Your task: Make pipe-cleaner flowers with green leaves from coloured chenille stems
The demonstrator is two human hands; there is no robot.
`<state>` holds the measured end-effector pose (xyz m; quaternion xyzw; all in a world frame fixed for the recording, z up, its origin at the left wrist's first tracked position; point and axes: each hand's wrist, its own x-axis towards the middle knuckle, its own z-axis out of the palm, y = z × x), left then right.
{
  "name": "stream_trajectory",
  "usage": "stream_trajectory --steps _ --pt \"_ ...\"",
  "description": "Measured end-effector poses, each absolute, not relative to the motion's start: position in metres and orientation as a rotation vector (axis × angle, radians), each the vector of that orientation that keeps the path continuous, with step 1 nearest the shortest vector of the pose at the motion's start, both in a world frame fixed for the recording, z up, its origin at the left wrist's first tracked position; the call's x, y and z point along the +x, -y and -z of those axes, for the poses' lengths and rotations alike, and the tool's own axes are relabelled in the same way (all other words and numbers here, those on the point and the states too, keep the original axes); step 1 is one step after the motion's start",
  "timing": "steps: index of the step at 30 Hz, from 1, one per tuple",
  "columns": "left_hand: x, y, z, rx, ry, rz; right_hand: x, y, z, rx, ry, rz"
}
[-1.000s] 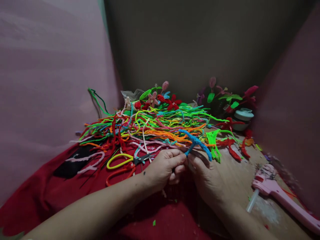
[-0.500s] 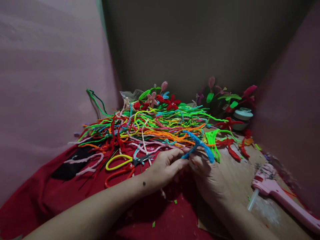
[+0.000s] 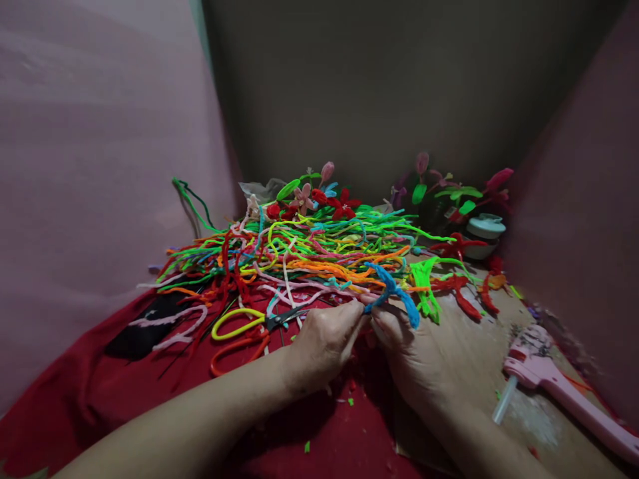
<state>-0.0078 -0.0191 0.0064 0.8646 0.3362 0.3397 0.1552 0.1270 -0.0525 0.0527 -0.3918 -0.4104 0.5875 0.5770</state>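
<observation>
Between my two hands is a blue pipe cleaner piece (image 3: 389,286), twisted at its base, with two bent arms spreading up and to the right. My left hand (image 3: 327,339) pinches its lower left end, fingers closed. Close beside it, my right hand (image 3: 399,336) grips the same piece near the base with thumb and fingers. A bright green pipe cleaner piece (image 3: 426,289) lies just beyond my right hand. Scissors (image 3: 267,324) with one yellow and one red handle rest left of my left hand, their tips near its knuckles.
A large heap of coloured pipe cleaners (image 3: 309,253) spreads behind my hands. Pipe cleaner flowers (image 3: 344,205) stand at the back. On the right, a pink glue gun (image 3: 559,386) lies on a brown board (image 3: 464,352), near a lidded jar (image 3: 484,229). A black object (image 3: 142,329) sits left on red cloth.
My left hand has rolled over, its knuckles now turned up and its fingers closed tighter on the blue piece. The blue piece has tilted and shifted slightly left and down.
</observation>
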Motion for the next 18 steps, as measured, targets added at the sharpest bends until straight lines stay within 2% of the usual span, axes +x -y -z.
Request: stream_trajectory --steps 5,11,18 --pt "0.000 0.022 -0.018 1.925 -0.964 -0.945 0.128 0.052 -0.057 -0.909 0.887 -1.330" --pt "0.000 0.022 -0.023 1.014 -0.683 -0.681 0.133 0.049 -0.039 -0.879 0.966 -1.364" --pt "-0.003 0.017 -0.016 0.766 -0.430 -0.587 0.128 0.042 -0.021 -0.845 1.030 -1.207"
